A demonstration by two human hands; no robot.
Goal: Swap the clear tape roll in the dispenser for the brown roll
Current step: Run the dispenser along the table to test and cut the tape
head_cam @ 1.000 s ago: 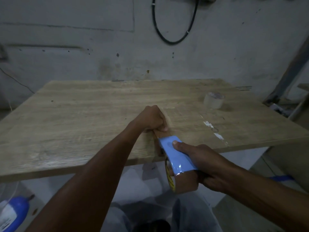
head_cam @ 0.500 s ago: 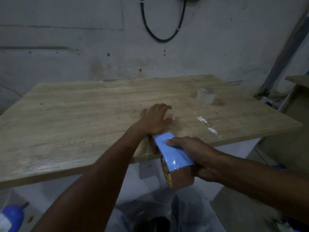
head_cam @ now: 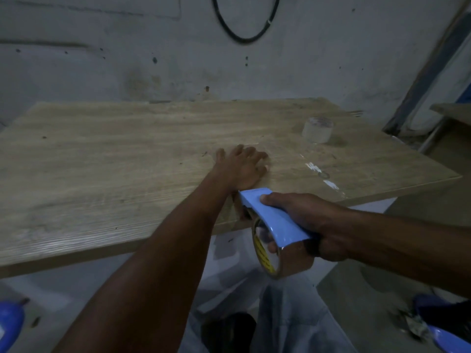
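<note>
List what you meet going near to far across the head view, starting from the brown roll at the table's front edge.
brown roll in the blue dispenser, gripped by the right hand → left hand flat on the table → clear tape roll → wall cable

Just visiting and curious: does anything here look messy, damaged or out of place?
Mostly tidy. White scuffed patches mar the wooden tabletop near its right front edge, like paint or torn tape residue. The clear tape roll sits upright by itself, undamaged.
</note>
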